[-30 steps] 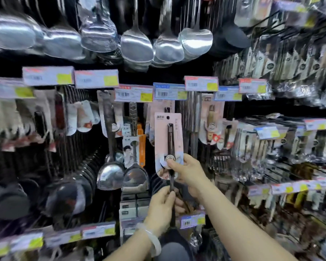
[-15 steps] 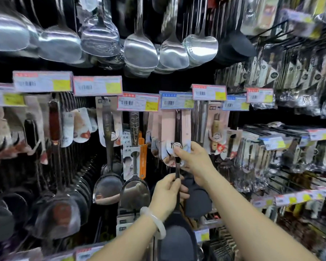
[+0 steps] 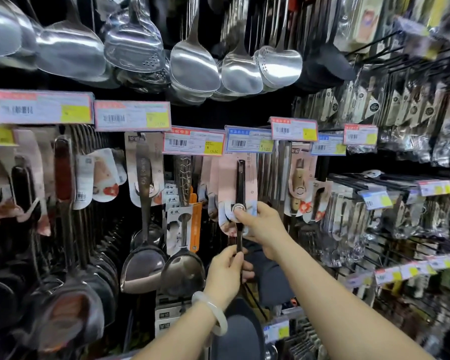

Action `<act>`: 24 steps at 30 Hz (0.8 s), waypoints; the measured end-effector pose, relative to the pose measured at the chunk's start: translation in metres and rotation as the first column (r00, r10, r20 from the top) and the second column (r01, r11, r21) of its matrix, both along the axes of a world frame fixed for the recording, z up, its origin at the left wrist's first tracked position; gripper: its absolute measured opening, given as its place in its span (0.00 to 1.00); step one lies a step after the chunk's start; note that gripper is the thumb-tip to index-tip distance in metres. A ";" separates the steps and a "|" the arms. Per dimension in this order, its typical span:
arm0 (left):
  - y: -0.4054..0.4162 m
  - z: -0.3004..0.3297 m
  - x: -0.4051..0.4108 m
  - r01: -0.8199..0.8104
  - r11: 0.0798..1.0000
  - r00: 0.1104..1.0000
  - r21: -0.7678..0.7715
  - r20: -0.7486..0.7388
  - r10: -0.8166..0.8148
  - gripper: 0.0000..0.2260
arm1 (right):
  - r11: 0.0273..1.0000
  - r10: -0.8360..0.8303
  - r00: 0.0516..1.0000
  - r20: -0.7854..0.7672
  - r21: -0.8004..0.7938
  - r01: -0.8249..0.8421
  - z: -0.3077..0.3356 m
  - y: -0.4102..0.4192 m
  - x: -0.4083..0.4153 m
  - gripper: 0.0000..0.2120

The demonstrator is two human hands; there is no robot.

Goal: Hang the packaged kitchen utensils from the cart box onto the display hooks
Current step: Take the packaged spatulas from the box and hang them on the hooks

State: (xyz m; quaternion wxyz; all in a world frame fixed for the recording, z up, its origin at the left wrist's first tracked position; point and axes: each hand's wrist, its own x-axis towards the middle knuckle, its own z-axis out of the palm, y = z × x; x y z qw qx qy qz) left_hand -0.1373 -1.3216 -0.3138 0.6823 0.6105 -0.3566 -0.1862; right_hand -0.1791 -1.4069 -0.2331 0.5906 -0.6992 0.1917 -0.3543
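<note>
I have both hands on one packaged utensil (image 3: 240, 193), a dark-handled tool on a pink backing card, held upright against the display rack near its middle. My right hand (image 3: 260, 224) pinches the lower end of the card, thumb pressed just under the round silver button on the handle. My left hand (image 3: 225, 274), with a pale bangle (image 3: 213, 314) on its wrist, curls its fingers around the thin shaft below the card. The top of the card sits just beneath the blue price tag (image 3: 248, 142), where I cannot tell whether it is on a hook. To its left hang two steel spatulas (image 3: 164, 266) with packaging sleeves; polished ladles and turners (image 3: 195, 66) hang along the rack's upper edge.
</note>
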 end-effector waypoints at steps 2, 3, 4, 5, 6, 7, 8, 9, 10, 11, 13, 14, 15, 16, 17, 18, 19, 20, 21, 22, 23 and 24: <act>-0.004 -0.003 0.006 -0.026 1.000 1.000 0.016 0.007 0.026 0.09 | 0.999 -0.030 1.000 -0.003 -0.029 0.030 -0.001 0.001 0.004 0.05; -0.006 -0.004 0.009 -0.033 0.999 0.999 0.020 0.005 0.033 0.09 | 0.998 -0.050 0.999 -0.003 -0.045 0.049 -0.002 0.002 0.006 0.06; -0.007 -0.005 0.010 -0.035 0.999 0.999 0.021 0.000 0.035 0.08 | 0.996 -0.069 0.998 -0.001 -0.056 0.069 -0.004 0.003 0.007 0.06; -0.008 -0.007 0.011 -0.037 0.999 0.999 0.020 -0.003 0.037 0.09 | 0.994 -0.088 0.996 0.007 -0.061 0.088 -0.006 0.004 0.008 0.07; -0.009 -0.007 0.012 -0.044 0.999 0.999 0.027 0.008 0.044 0.09 | 0.992 -0.108 0.994 0.018 -0.065 0.109 -0.008 0.004 0.008 0.08; -0.010 -0.008 0.014 -0.054 0.998 0.998 0.038 0.030 0.053 0.09 | 0.989 -0.129 0.991 0.029 -0.065 0.130 -0.010 0.004 0.008 0.09; -0.010 -0.009 0.015 -0.062 0.997 0.997 0.049 0.054 0.060 0.09 | 0.987 -0.149 0.988 0.039 -0.057 0.152 -0.012 0.004 0.008 0.11; -0.011 -0.009 0.016 -0.068 0.996 0.995 0.051 0.071 0.064 0.09 | 0.984 -0.169 0.985 0.041 -0.045 0.170 -0.014 0.004 0.007 0.12; -0.010 -0.009 0.017 -0.072 0.996 0.994 0.054 0.084 0.067 0.09 | 0.982 -0.180 0.983 0.032 -0.049 0.182 -0.016 0.003 0.006 0.13; -0.010 -0.009 0.019 -0.075 0.996 0.993 0.056 0.099 0.069 0.09 | 0.980 -0.183 0.983 0.015 -0.074 0.184 -0.017 0.003 0.006 0.12; -0.009 -0.008 0.021 -0.069 0.995 0.989 0.069 0.136 0.059 0.09 | 0.972 -0.182 0.983 -0.033 -0.158 0.174 -0.018 0.004 0.007 0.10; -0.008 -0.007 0.023 -0.061 0.995 0.987 0.077 0.154 0.048 0.10 | 0.964 -0.193 0.980 -0.052 -0.193 0.180 -0.017 0.006 0.007 0.11; -0.007 -0.007 0.025 -0.055 0.995 0.984 0.086 0.172 0.039 0.10 | 0.956 -0.211 0.975 -0.064 -0.220 0.192 -0.017 0.006 0.008 0.12; -0.007 -0.005 0.026 -0.057 0.992 0.979 0.110 0.199 0.035 0.10 | 0.950 -0.227 0.971 -0.070 -0.234 0.205 -0.017 0.007 0.009 0.13; -0.007 -0.005 0.028 -0.065 0.988 0.972 0.141 0.232 0.031 0.09 | 0.948 -0.238 0.968 -0.077 -0.237 0.214 -0.017 0.007 0.010 0.14; -0.007 -0.004 0.029 -0.081 0.981 0.964 0.178 0.264 0.032 0.08 | 0.947 -0.241 0.967 -0.087 -0.237 0.215 -0.016 0.007 0.010 0.13; -0.007 -0.005 0.030 -0.098 0.973 0.955 0.208 0.295 0.033 0.08 | 0.948 -0.240 0.966 -0.099 -0.240 0.211 -0.015 0.007 0.010 0.13; -0.006 -0.006 0.029 -0.112 0.964 0.948 0.241 0.318 0.030 0.07 | 0.948 -0.240 0.964 -0.113 -0.242 0.208 -0.015 0.007 0.009 0.15; -0.005 -0.008 0.029 -0.121 0.956 0.943 0.268 0.332 0.026 0.07 | 0.948 -0.243 0.961 -0.128 -0.241 0.208 -0.016 0.008 0.008 0.16; -0.003 -0.010 0.029 -0.128 0.949 0.941 0.289 0.338 0.024 0.06 | 0.949 -0.247 0.958 -0.145 -0.237 0.209 -0.016 0.008 0.007 0.18; -0.002 -0.013 0.028 -0.130 0.946 0.941 0.299 0.337 0.023 0.06 | 0.950 -0.251 0.955 -0.160 -0.231 0.211 -0.017 0.008 0.006 0.20; 0.000 -0.014 0.027 -0.125 0.946 0.944 0.301 0.328 0.020 0.05 | 0.950 -0.257 0.951 -0.174 -0.227 0.215 -0.019 0.008 0.004 0.21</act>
